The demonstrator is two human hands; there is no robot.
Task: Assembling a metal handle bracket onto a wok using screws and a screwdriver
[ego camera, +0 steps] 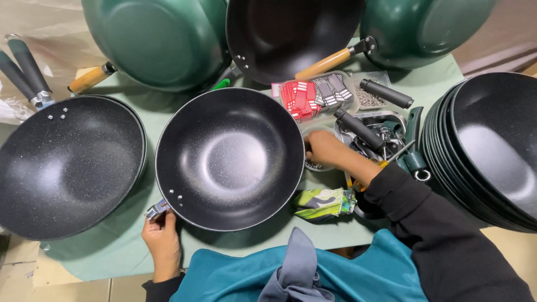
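Gripping the metal handle bracket (157,209) of the black wok (229,158) with my left hand (162,239), I steady the pan at table centre on the green mat (112,246). My right hand (326,150) reaches into a small bowl (313,165) just beside the rim; whether its fingers are closed, I cannot tell.
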